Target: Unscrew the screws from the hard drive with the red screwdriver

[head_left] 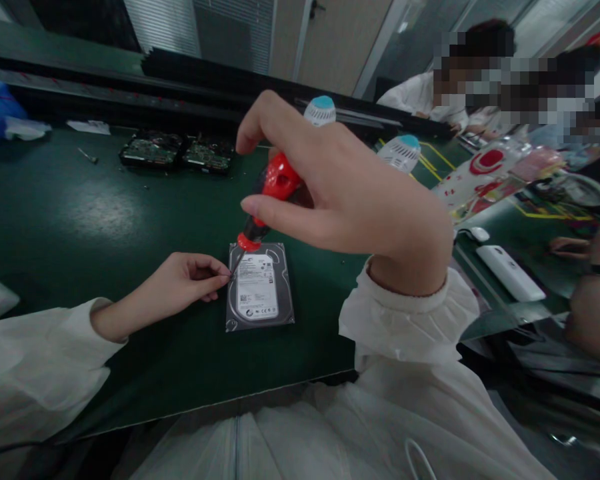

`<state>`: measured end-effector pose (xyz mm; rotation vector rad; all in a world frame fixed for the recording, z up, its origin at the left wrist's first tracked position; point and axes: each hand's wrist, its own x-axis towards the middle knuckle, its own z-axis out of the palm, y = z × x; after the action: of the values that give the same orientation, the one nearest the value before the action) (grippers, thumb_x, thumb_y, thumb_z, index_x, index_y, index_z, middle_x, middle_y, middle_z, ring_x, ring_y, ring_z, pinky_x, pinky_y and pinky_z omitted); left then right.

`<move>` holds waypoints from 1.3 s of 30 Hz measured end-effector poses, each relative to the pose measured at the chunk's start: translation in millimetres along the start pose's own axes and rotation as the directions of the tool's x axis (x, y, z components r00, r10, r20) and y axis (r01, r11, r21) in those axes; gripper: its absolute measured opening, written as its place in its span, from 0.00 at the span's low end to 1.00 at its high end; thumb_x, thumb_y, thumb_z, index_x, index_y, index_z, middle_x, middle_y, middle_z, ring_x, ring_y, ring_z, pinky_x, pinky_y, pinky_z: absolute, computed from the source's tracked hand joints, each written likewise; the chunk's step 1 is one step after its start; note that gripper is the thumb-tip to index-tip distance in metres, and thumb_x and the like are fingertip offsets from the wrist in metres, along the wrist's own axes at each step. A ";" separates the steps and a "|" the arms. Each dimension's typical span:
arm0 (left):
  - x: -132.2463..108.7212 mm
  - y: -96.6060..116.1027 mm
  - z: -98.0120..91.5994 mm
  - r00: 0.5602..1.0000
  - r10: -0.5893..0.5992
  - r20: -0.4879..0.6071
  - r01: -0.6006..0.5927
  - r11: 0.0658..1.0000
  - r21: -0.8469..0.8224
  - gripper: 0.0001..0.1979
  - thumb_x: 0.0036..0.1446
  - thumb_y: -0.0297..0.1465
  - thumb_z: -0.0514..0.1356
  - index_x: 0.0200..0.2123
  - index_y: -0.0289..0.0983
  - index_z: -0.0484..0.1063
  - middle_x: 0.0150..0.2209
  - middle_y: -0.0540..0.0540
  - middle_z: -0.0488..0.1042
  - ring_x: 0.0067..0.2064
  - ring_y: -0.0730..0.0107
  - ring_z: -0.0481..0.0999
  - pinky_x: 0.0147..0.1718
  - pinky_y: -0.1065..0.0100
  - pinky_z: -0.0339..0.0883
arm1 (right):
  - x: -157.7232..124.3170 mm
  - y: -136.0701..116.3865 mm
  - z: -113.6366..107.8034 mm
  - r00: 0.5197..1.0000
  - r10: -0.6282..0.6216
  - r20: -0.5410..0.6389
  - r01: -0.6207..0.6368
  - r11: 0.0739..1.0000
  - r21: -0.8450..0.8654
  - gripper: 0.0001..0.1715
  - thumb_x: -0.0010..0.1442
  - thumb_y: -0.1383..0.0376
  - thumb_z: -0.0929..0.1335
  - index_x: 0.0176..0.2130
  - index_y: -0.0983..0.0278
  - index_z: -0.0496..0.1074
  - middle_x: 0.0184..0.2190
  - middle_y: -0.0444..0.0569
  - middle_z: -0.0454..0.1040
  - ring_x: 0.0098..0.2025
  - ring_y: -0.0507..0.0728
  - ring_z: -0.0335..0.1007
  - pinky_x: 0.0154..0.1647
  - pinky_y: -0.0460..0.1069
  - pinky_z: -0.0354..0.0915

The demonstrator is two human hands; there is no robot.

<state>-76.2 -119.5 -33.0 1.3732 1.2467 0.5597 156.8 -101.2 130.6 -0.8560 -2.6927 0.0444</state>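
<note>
A hard drive (283,287) lies flat on the green mat, its white label facing up. My right hand (330,180) is wrapped round the handle of a red and black screwdriver (253,233), which slants down and left. Its shaft reaches the upper left edge of the drive. My left hand (193,279) is on the left of the drive, thumb and fingers pinched together near the screwdriver's tip. Whatever lies between those fingertips is too small or hidden to make out.
Two drives with bare circuit boards, a left one (151,149) and a right one (209,153), lie at the back. A screw-like piece (87,156) is left of them. Bottles with blue caps (400,153) stand behind my right hand. Co-workers sit at the right.
</note>
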 end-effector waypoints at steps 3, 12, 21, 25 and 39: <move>-0.3 -0.3 -0.5 1.000 0.007 0.005 -0.007 1.000 0.002 0.16 0.45 0.42 0.70 0.34 0.37 0.79 0.26 0.51 0.77 0.25 0.74 0.74 0.26 0.72 0.71 | 0.3 3.1 3.4 0.998 0.023 -0.060 -0.025 0.999 -0.045 0.25 0.65 0.49 0.61 0.51 0.62 0.66 0.45 0.43 0.74 0.38 0.48 0.67 0.44 0.47 0.63; -0.2 0.2 -0.1 1.000 0.002 0.010 -0.002 1.000 -0.018 0.17 0.44 0.42 0.71 0.33 0.36 0.78 0.26 0.51 0.77 0.25 0.75 0.73 0.26 0.72 0.70 | 0.3 -4.2 1.3 0.998 -0.070 0.006 0.069 0.997 0.036 0.21 0.64 0.65 0.59 0.55 0.66 0.63 0.56 0.49 0.69 0.52 0.49 0.66 0.56 0.47 0.64; 1.3 -1.6 0.2 1.000 0.020 0.020 -0.019 0.999 -0.031 0.16 0.45 0.41 0.71 0.33 0.36 0.78 0.25 0.51 0.76 0.24 0.76 0.73 0.25 0.73 0.70 | 1.2 -1.4 1.5 0.998 -0.056 -0.008 0.056 0.998 0.003 0.25 0.59 0.66 0.60 0.55 0.70 0.64 0.57 0.55 0.67 0.56 0.55 0.64 0.57 0.50 0.65; 2.4 -4.3 -0.7 0.999 0.020 0.026 -0.019 0.999 -0.034 0.16 0.45 0.41 0.71 0.33 0.35 0.78 0.26 0.51 0.77 0.24 0.77 0.73 0.25 0.74 0.71 | 1.2 -4.7 -1.8 0.997 -0.083 0.001 0.083 0.995 0.052 0.21 0.59 0.69 0.61 0.53 0.67 0.64 0.52 0.53 0.70 0.48 0.51 0.67 0.50 0.48 0.66; 2.1 -5.9 -1.3 1.000 0.018 0.023 -0.017 0.999 -0.030 0.16 0.46 0.41 0.71 0.34 0.35 0.78 0.26 0.52 0.78 0.24 0.78 0.74 0.25 0.75 0.71 | 0.6 1.4 -3.3 0.983 -0.184 0.016 0.180 0.974 0.136 0.19 0.57 0.71 0.63 0.50 0.68 0.63 0.53 0.53 0.68 0.52 0.50 0.66 0.56 0.50 0.66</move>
<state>-78.6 -118.3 -38.7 1.3634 1.2039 0.5706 158.2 -99.9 133.8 -0.5709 -2.7460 0.1958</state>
